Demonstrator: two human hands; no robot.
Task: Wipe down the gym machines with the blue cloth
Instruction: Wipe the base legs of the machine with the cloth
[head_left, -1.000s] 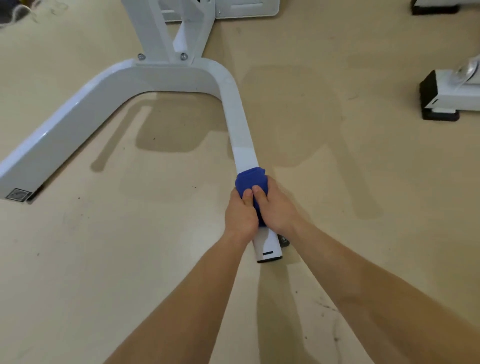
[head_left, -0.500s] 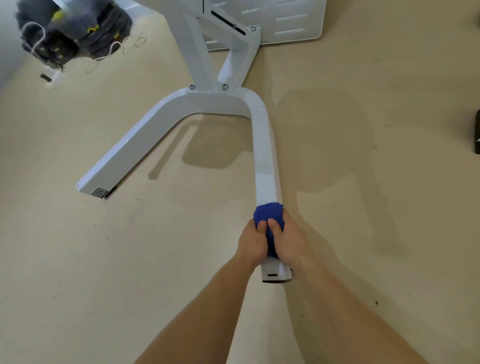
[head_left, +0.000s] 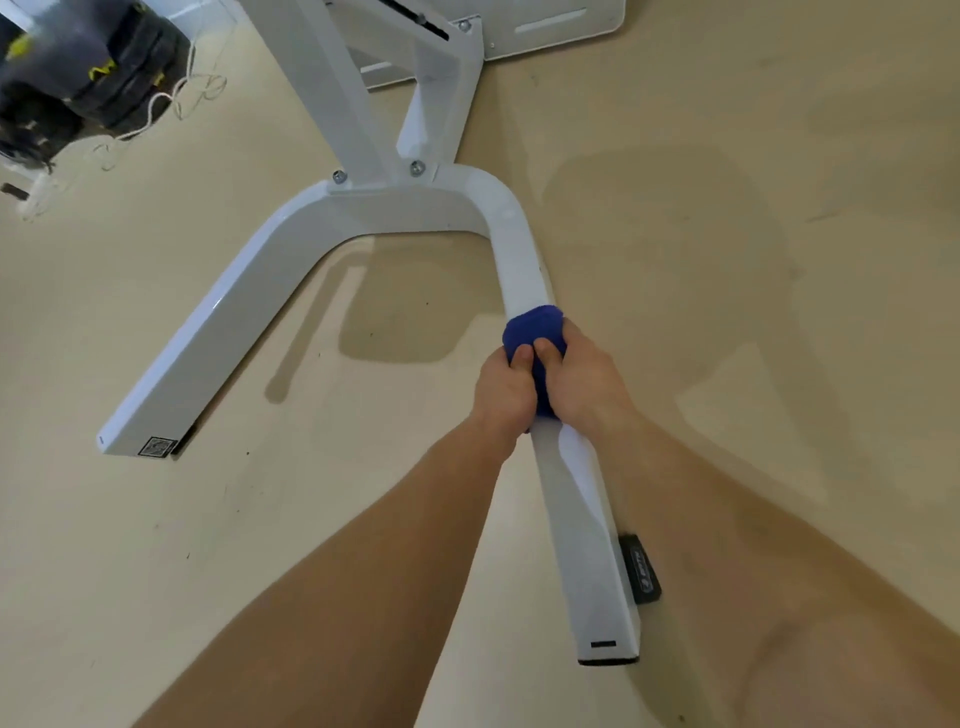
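From the head view, a small square code sticker (head_left: 156, 447) sits on the near end of the white machine frame's left leg (head_left: 208, 338); its pattern is too small to read. A black foot pad (head_left: 641, 571) just beside the near end of the right leg (head_left: 587, 545) carries pale lettering, too blurred to read.

The left hand (head_left: 501, 392) and right hand (head_left: 584, 384) are side by side, both curled round the blue cloth (head_left: 532, 330). The cloth is wrapped over the right leg about midway along its straight run, below the bend. The two thumbs press on top of the cloth, nearly touching each other. Both forearms reach in from the near edge.

The two legs join in a curved crosspiece at the far side, where two bolts (head_left: 416, 167) fix the upright posts. The beige floor (head_left: 779, 260) lies bare between the legs and out to the right of the right leg. Far left, a dark stack of weights (head_left: 78, 67) stands with a white cord (head_left: 171, 104) trailing beside it, well apart from the hands.
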